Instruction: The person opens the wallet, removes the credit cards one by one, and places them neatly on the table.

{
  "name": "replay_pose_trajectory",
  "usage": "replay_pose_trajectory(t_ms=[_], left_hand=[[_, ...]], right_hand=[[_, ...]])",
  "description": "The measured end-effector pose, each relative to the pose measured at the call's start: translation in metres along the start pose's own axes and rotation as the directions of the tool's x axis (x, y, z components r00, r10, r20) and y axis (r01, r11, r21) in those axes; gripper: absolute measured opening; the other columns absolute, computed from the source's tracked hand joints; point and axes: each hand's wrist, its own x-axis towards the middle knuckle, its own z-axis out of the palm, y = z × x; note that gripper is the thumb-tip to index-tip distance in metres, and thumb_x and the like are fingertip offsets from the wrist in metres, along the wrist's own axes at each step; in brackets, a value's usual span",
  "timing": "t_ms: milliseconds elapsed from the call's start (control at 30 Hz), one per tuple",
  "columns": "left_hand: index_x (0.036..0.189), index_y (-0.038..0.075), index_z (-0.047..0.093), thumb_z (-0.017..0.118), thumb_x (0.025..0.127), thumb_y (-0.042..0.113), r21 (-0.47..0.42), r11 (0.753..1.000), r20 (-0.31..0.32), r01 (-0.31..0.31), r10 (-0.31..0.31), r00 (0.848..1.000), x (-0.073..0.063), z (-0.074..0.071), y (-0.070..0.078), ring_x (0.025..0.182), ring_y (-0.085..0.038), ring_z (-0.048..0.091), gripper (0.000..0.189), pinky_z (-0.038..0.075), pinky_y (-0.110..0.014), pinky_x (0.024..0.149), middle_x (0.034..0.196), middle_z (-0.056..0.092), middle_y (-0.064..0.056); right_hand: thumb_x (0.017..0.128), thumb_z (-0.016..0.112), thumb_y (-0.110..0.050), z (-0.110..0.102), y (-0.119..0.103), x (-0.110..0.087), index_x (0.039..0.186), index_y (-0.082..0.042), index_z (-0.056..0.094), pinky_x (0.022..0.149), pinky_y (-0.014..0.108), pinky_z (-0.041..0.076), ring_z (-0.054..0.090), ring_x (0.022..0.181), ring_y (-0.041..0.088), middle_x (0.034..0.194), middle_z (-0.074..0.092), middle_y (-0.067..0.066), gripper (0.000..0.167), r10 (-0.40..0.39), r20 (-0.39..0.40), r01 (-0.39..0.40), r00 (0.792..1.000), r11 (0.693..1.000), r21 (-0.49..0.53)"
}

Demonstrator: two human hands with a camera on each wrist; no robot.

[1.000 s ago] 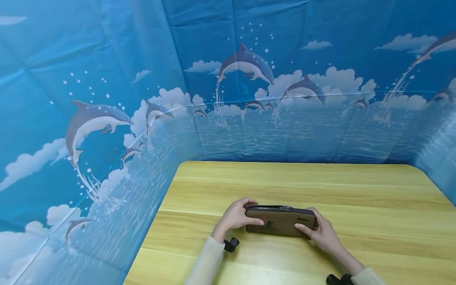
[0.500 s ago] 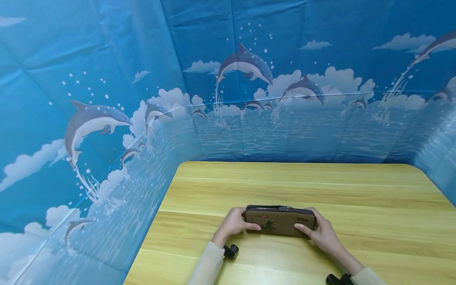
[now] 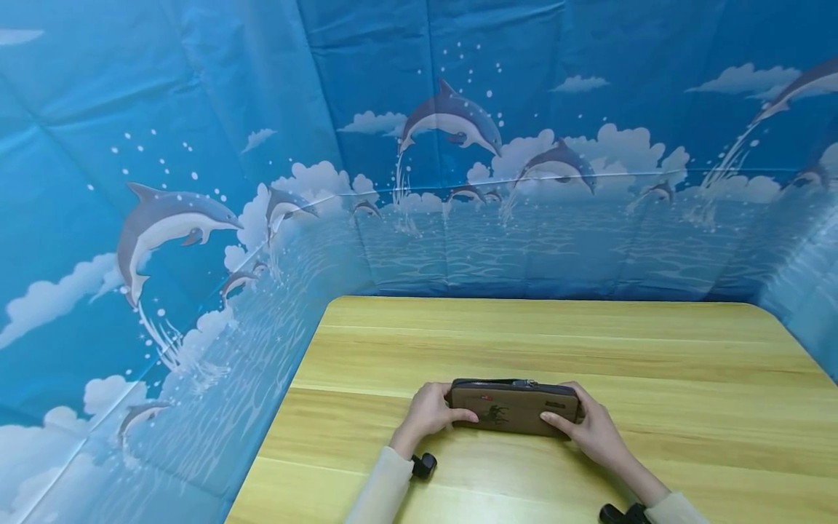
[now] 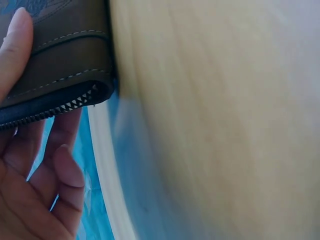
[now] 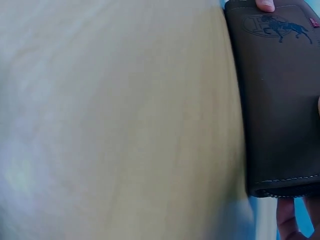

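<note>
A brown zip wallet (image 3: 517, 409) stands on its long edge on the table in the head view, zip side up. Its front bears a dark horse print and a small red tag. The metal zip pull (image 3: 525, 383) sits on top, right of the middle. My left hand (image 3: 428, 413) grips the wallet's left end, thumb on the front and fingers behind. At the right end my right hand (image 3: 592, 429) holds it likewise, its fingers mostly hidden. Zip teeth (image 4: 75, 103) show at the wallet's end in the left wrist view; the right wrist view shows the printed front.
Under the wallet lies a wood-grain table (image 3: 419, 342) with rounded far corners. A blue curtain (image 3: 419, 247) printed with dolphins hangs along its back and sides. Black wrist cameras (image 3: 424, 466) are strapped on both wrists below pale sleeves (image 3: 386, 484).
My left hand has slid left off the top edge to the wallet's left end, its thumb drawing back from the print. The wallet and my right hand have stayed nearly still.
</note>
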Motion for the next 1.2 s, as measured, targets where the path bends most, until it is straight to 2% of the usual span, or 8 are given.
replay_pose_trajectory(t_ms=[200,333,467,633,767,933,1200], left_hand=[[0.077,0.021,0.064,0.077,0.069,0.051,0.013,1.0,-0.008,-0.01,0.01,1.0,0.0,0.001,-0.001,0.039,-0.005,0.039,0.034,0.034,-0.02,0.046,0.049,0.048,0.01],[0.076,0.021,0.063,0.078,0.069,0.05,0.003,1.0,0.0,0.004,-0.004,1.0,0.001,0.001,-0.002,0.04,-0.005,0.036,0.033,0.032,-0.02,0.046,0.049,0.045,0.01],[0.075,0.021,0.063,0.077,0.068,0.051,0.003,1.0,0.0,-0.001,0.001,1.0,0.001,0.002,-0.003,0.039,-0.005,0.034,0.033,0.031,-0.02,0.045,0.048,0.043,0.01],[0.075,0.021,0.062,0.077,0.069,0.051,0.003,1.0,0.0,-0.018,0.018,1.0,0.002,0.002,-0.004,0.04,-0.005,0.032,0.033,0.031,-0.02,0.044,0.048,0.04,0.01],[0.073,0.02,0.061,0.077,0.069,0.051,0.007,1.0,-0.003,-0.023,0.023,1.0,0.002,0.002,-0.004,0.039,-0.004,0.032,0.034,0.032,-0.02,0.045,0.048,0.04,0.01],[0.073,0.02,0.061,0.077,0.07,0.05,0.003,1.0,-0.003,-0.025,0.025,1.0,0.002,0.003,-0.004,0.04,-0.004,0.032,0.034,0.032,-0.02,0.045,0.049,0.041,0.011],[0.071,0.02,0.059,0.077,0.07,0.05,0.004,1.0,-0.009,-0.022,0.022,1.0,0.0,0.002,-0.003,0.041,-0.004,0.031,0.035,0.032,-0.02,0.046,0.049,0.038,0.01]], right_hand=[[0.08,0.077,-0.032,-0.006,-0.004,0.004,0.117,-0.015,0.055,0.068,0.03,0.049,0.059,0.083,0.012,0.095,0.063,-0.002,0.046,0.048,0.056,-0.049,0.997,0.999,0.017],[0.077,0.079,-0.034,-0.011,-0.007,0.009,0.116,-0.015,0.057,0.071,0.032,0.049,0.059,0.086,0.014,0.096,0.063,-0.002,0.049,0.085,0.102,-0.088,0.991,0.996,0.029],[0.077,0.078,-0.039,-0.015,-0.013,0.015,0.117,-0.013,0.059,0.074,0.038,0.047,0.058,0.092,0.02,0.098,0.063,0.0,0.052,0.124,0.138,-0.125,0.983,0.992,-0.003],[0.08,0.072,-0.048,-0.017,-0.024,0.024,0.117,-0.01,0.061,0.075,0.04,0.047,0.058,0.096,0.024,0.104,0.063,0.005,0.054,0.183,0.133,-0.177,0.974,0.983,-0.058],[0.081,0.07,-0.05,-0.014,-0.037,0.032,0.111,-0.01,0.066,0.072,0.038,0.049,0.06,0.094,0.024,0.107,0.064,0.008,0.05,0.166,0.111,-0.158,0.98,0.984,-0.078],[0.08,0.07,-0.052,-0.011,-0.05,0.037,0.103,-0.012,0.07,0.069,0.035,0.049,0.061,0.086,0.018,0.101,0.066,0.004,0.047,0.14,0.089,-0.13,0.986,0.985,-0.115],[0.081,0.072,-0.046,-0.007,-0.051,0.035,0.103,-0.015,0.071,0.071,0.035,0.049,0.061,0.09,0.019,0.102,0.066,0.003,0.038,0.102,0.073,-0.098,0.992,0.994,-0.05]])
